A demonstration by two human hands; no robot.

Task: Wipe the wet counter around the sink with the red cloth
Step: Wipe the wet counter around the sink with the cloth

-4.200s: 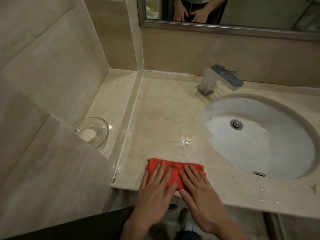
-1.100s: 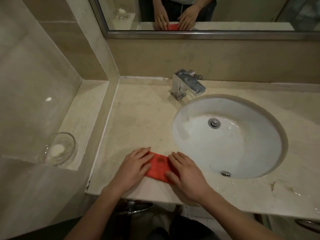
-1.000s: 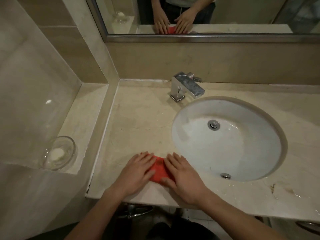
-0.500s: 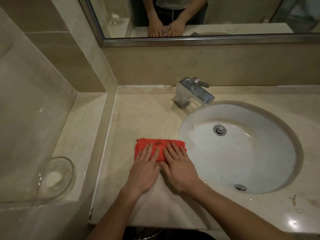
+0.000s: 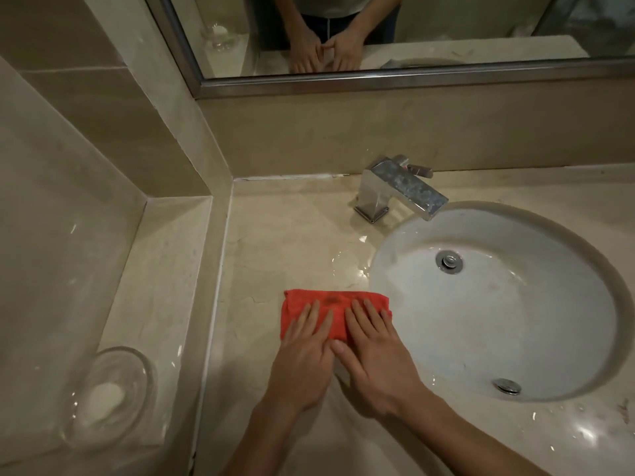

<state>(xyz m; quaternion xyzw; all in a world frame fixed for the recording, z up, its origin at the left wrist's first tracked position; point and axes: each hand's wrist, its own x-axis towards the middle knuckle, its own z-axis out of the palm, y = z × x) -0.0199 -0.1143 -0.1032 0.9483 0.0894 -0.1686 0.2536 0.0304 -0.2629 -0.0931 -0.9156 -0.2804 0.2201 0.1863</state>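
Note:
A folded red cloth (image 5: 335,304) lies flat on the beige marble counter (image 5: 275,242), just left of the white oval sink (image 5: 498,304). My left hand (image 5: 304,352) and my right hand (image 5: 374,352) press side by side on the cloth's near half with straight fingers. Water glistens on the counter (image 5: 347,262) beyond the cloth, between it and the faucet. More droplets show at the sink's front right (image 5: 580,431).
A chrome square faucet (image 5: 398,188) stands behind the sink's left rim. A glass soap dish (image 5: 110,396) with a white soap sits on the lower ledge at left. A framed mirror (image 5: 378,46) hangs on the back wall.
Both hands have pushed the cloth away from the counter's front edge toward the faucet, and it lies spread wider than a second ago.

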